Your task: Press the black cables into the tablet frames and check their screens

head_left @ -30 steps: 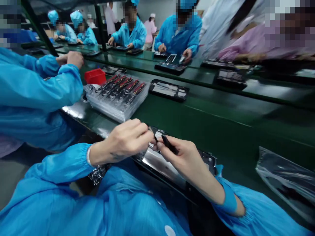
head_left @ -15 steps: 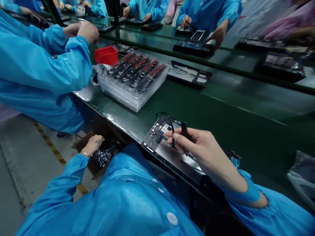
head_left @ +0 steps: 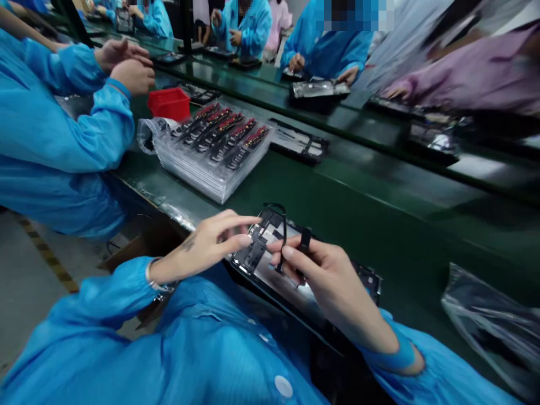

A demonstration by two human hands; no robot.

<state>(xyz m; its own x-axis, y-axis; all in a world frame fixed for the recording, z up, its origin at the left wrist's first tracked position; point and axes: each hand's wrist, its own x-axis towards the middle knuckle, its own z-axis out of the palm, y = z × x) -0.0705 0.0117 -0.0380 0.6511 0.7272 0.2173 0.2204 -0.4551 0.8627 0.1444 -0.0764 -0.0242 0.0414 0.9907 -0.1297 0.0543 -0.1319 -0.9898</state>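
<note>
An open device chassis [head_left: 270,270] with a silvery inner plate lies at the near edge of the green belt [head_left: 379,208]. My right hand [head_left: 324,275] rests over it, fingers pinched on a small black tool [head_left: 304,239], with a thin black looped cable [head_left: 276,216] beside the fingertips. My left hand [head_left: 211,244] reaches in from the left, fingers stretched out, its fingertips touching the chassis's upper left corner. It holds nothing.
A stack of clear trays [head_left: 211,152] with red-tipped parts stands to the left, a red bin [head_left: 169,103] behind it. A black tray [head_left: 299,146] lies further along the belt. A co-worker's blue sleeve [head_left: 63,129] is at left. A plastic bag [head_left: 493,326] lies at right.
My left hand dropped to a box of parts beside my lap, then came back up to the chassis corner. My right hand stayed on the chassis with the tool.
</note>
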